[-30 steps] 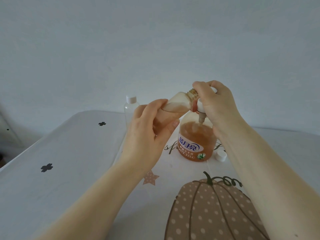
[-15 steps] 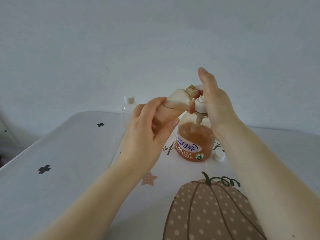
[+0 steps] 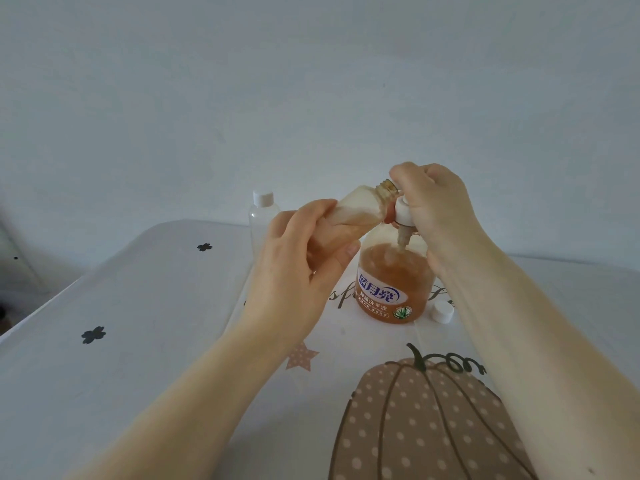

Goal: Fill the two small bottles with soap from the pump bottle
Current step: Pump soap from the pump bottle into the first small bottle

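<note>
At pump bottle (image 3: 394, 282), small bottle (image 3: 360, 207) mouth-rightward.

Soft, even daylight is washing over the scene, slightly cool and dim. Shadows are staying faint under the forearms. The wide lens is bending the table (image 3: 145, 306) edge at left; nothing is glaring.
</note>
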